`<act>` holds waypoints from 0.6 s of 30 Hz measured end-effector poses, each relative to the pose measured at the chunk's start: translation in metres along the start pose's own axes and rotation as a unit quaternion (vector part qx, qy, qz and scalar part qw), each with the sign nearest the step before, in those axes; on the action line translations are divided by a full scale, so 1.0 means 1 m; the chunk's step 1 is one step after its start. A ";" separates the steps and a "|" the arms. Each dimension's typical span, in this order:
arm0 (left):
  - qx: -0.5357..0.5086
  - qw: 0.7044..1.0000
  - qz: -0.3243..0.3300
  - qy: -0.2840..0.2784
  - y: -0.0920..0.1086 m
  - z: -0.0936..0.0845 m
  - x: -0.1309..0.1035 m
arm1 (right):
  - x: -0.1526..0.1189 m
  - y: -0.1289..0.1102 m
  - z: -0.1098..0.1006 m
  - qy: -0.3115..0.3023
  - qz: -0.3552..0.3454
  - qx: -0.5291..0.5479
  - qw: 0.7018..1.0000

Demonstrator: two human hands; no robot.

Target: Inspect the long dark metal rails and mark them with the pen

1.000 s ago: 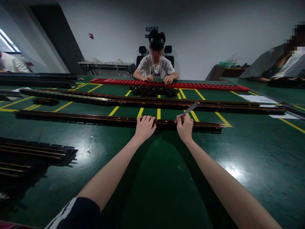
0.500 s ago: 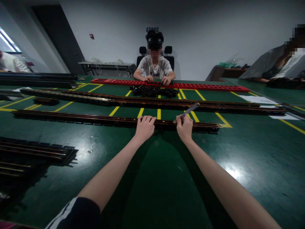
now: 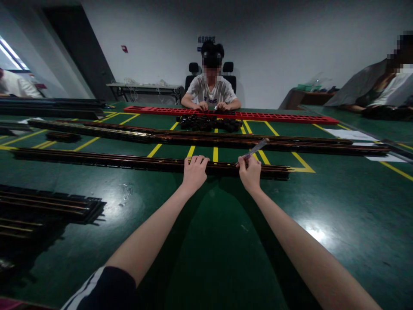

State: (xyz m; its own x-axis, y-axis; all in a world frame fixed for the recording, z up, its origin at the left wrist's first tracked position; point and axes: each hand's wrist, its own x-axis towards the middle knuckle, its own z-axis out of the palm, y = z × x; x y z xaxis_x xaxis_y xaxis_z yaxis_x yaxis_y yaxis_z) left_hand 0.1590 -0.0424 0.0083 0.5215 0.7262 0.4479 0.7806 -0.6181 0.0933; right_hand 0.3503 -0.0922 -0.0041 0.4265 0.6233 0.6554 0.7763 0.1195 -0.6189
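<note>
The green table spreads between the forearms and out to the right; a dark stack takes up the near left. Beyond it lies the strip, long axis left to right, right end slightly nearer, both ends on the table. The left hand rests on it, fingers bent and slightly spread. The right hand pinches a tool, tip down-left at the strip. Farther, long strips run across, then black parts, a red tray and a person.
</note>
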 end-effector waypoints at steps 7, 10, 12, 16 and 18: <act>0.003 1.000 -0.020 0.020 0.000 0.001 0.000 | 0.000 -0.002 0.000 -0.005 -0.004 0.004 1.000; -0.007 1.000 -0.016 0.007 -0.001 0.000 0.000 | -0.001 -0.003 0.000 -0.005 -0.001 0.011 1.000; -0.016 1.000 -0.010 0.001 -0.002 0.000 0.001 | -0.001 -0.003 0.000 -0.006 -0.003 0.015 1.000; -0.030 1.000 0.000 -0.002 -0.002 -0.001 0.001 | -0.001 -0.002 0.000 -0.012 -0.011 0.010 1.000; -0.035 0.999 0.006 -0.004 -0.002 -0.002 0.001 | -0.001 -0.002 0.000 -0.013 -0.011 0.007 1.000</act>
State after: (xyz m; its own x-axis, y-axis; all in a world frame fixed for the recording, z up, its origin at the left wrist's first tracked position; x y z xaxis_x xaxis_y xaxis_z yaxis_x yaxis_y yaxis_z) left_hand 0.1577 -0.0412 0.0103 0.5346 0.7206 0.4416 0.7479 -0.6467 0.1499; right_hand 0.3479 -0.0929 -0.0039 0.3982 0.6397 0.6574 0.7785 0.1433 -0.6111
